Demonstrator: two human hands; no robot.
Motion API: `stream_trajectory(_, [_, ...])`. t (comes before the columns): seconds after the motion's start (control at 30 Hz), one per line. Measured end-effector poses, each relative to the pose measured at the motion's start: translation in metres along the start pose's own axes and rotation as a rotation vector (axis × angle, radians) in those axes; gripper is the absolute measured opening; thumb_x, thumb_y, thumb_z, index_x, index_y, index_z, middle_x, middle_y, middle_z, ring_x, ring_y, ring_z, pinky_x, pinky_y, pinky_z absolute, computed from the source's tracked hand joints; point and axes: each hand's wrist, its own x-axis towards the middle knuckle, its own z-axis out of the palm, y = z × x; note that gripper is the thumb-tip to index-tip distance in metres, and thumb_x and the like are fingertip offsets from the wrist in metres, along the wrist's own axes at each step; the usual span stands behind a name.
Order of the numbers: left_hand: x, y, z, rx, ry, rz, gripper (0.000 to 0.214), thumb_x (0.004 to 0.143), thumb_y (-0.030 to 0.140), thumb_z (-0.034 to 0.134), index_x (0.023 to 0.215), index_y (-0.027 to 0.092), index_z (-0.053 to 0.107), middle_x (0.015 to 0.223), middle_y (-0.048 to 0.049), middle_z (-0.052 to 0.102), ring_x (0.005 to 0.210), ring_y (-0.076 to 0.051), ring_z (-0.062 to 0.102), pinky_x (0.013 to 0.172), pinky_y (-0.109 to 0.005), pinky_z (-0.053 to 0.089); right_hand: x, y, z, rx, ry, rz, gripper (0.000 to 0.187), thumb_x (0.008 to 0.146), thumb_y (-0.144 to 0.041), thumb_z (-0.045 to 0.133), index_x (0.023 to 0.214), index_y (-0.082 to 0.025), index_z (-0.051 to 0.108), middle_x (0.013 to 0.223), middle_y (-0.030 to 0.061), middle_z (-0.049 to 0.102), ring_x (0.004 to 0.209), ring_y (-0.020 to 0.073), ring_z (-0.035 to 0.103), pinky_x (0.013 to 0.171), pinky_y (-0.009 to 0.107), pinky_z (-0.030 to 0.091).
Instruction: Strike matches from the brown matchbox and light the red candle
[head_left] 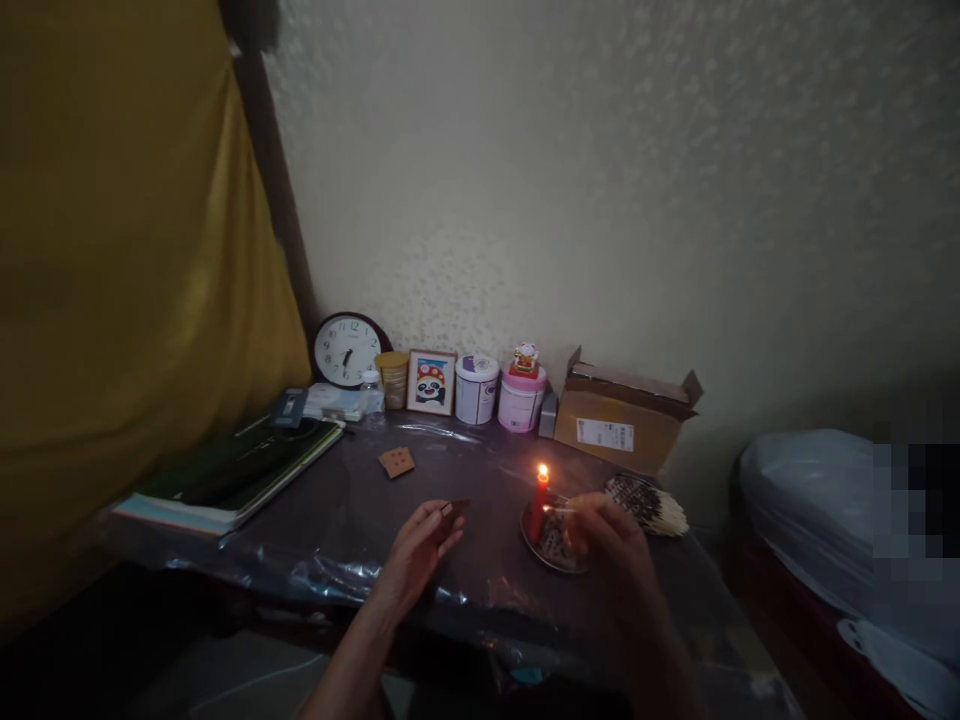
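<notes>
Between the fingers of my left hand [417, 548] is a small dark matchbox [454, 509], held above the front half of the table. My right hand [611, 535] pinches a thin matchstick [561, 511], and a small glow shows at its left tip. That tip is close beside a red candle [538, 510], which stands upright and burns with a flame at its top. I cannot tell whether the match touches the candle. Under both lies a round metal dish [531, 543] with dark bits in it, partly hidden by my right hand.
Small brown cards or packets [396, 461] lie on the plastic-covered table [480, 470]. Behind them stand a clock [347, 350], a panda picture frame [431, 383], two tins [476, 392] and a cardboard box [619, 415]. A bundle of matchsticks [664, 512] lies right; books [247, 470] lie left.
</notes>
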Motion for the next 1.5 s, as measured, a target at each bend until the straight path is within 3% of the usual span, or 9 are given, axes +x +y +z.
stream_trajectory(0.17, [0.001,0.002,-0.004,0.000,0.025,0.000,0.013,0.073,0.027,0.069,0.084,0.020,0.068,0.097,-0.0032,0.074,0.088,-0.017,0.066,0.087,-0.033,0.047,-0.001,0.007,0.006,-0.358,-0.049,-0.076,0.014,0.073,-0.031,0.066,0.066,-0.020,0.064,0.059,-0.0014,0.058,0.056,0.0127,0.051,0.054,0.023,0.038])
stream_trajectory(0.33, [0.002,0.006,-0.011,0.003,0.040,0.006,0.012,0.073,0.026,0.068,0.084,0.020,0.068,0.096,-0.0030,0.074,0.089,-0.018,0.066,0.089,-0.034,0.047,-0.005,0.008,0.007,-0.196,-0.140,-0.036,0.019,0.080,-0.034,0.058,0.067,-0.020,0.059,0.058,-0.0020,0.057,0.060,0.0138,0.055,0.058,0.024,0.042])
stream_trajectory(0.5, [0.003,0.009,-0.018,0.002,0.051,0.013,0.012,0.074,0.027,0.067,0.085,0.021,0.068,0.096,-0.0024,0.074,0.090,-0.018,0.066,0.088,-0.033,0.047,-0.005,0.021,0.009,-0.480,-0.123,-0.098,0.015,0.081,-0.030,0.058,0.072,-0.019,0.063,0.067,0.0005,0.061,0.060,0.0137,0.055,0.057,0.024,0.041])
stream_trajectory(0.87, [0.001,0.011,-0.022,0.013,0.047,0.006,0.011,0.078,0.025,0.063,0.087,0.021,0.068,0.100,-0.0040,0.074,0.091,-0.018,0.066,0.089,-0.034,0.046,-0.008,0.002,0.005,0.065,-0.112,0.068,0.015,0.073,-0.030,0.067,0.067,-0.019,0.060,0.059,-0.0034,0.056,0.060,0.0108,0.051,0.057,0.021,0.040])
stream_trajectory(0.97, [0.002,0.011,-0.023,0.015,0.042,0.007,0.012,0.077,0.026,0.064,0.088,0.021,0.068,0.101,-0.0043,0.073,0.091,-0.018,0.065,0.090,-0.035,0.046,-0.007,0.006,0.002,0.030,-0.150,0.047,0.018,0.075,-0.029,0.065,0.062,-0.019,0.058,0.057,-0.0035,0.054,0.059,0.0113,0.050,0.057,0.022,0.040])
stream_trajectory(1.1, [0.002,0.011,-0.022,0.025,0.037,0.002,0.013,0.078,0.026,0.063,0.089,0.020,0.068,0.104,-0.0056,0.073,0.093,-0.018,0.065,0.091,-0.035,0.045,-0.007,0.010,0.000,-0.295,-0.148,0.013,0.013,0.073,-0.028,0.066,0.065,-0.019,0.063,0.060,-0.0016,0.057,0.058,0.0120,0.050,0.055,0.023,0.038])
stream_trajectory(1.27, [0.000,0.011,-0.020,0.027,0.042,0.000,0.012,0.077,0.026,0.064,0.088,0.021,0.068,0.102,-0.0049,0.073,0.092,-0.018,0.065,0.091,-0.036,0.045,-0.015,0.011,0.000,-0.003,-0.213,0.051,0.020,0.079,-0.032,0.057,0.063,-0.020,0.055,0.059,-0.0038,0.051,0.054,0.0105,0.048,0.051,0.021,0.038])
stream_trajectory(1.43, [0.000,0.009,-0.019,0.029,0.048,0.002,0.013,0.076,0.025,0.066,0.087,0.020,0.068,0.098,-0.0044,0.074,0.090,-0.018,0.066,0.090,-0.036,0.046,-0.016,0.019,0.009,-0.441,-0.271,-0.043,0.016,0.079,-0.026,0.058,0.065,-0.019,0.060,0.065,-0.0009,0.057,0.062,0.0130,0.052,0.057,0.022,0.040])
stream_trajectory(1.5, [0.000,0.009,-0.020,0.030,0.046,-0.001,0.013,0.076,0.025,0.066,0.087,0.020,0.068,0.099,-0.0046,0.073,0.091,-0.018,0.066,0.089,-0.035,0.046,-0.016,0.019,0.012,-0.425,-0.289,-0.025,0.016,0.081,-0.025,0.057,0.067,-0.019,0.060,0.065,-0.0013,0.057,0.061,0.0124,0.052,0.056,0.021,0.039])
